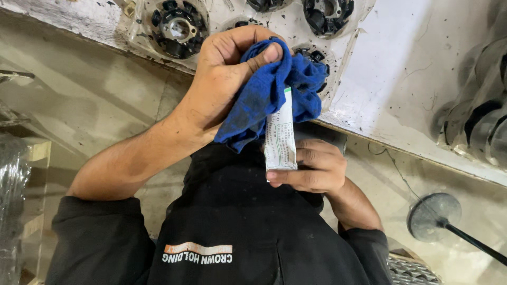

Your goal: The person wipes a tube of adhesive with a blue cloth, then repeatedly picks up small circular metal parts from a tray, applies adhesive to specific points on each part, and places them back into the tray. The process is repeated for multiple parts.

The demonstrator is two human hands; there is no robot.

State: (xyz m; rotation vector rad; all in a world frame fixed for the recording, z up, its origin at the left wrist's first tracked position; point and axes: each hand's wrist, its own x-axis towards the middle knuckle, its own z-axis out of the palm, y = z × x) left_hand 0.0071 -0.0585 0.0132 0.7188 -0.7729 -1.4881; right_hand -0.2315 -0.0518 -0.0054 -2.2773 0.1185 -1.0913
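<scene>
Your left hand (224, 79) pinches the blue cloth (264, 100) between thumb and fingers, directly over the top end of the white tube (280, 140), which stands upright with its lower end gripped in your right hand (317, 169), just below the cloth.

We counted two hands, the left hand (227, 79) and the right hand (314, 169), with one blue cloth (269, 92) and one white tube (280, 140). On the white bench (401, 79) we saw at least four round black-and-metal parts (177, 26), some cut off by the frame edge.
</scene>
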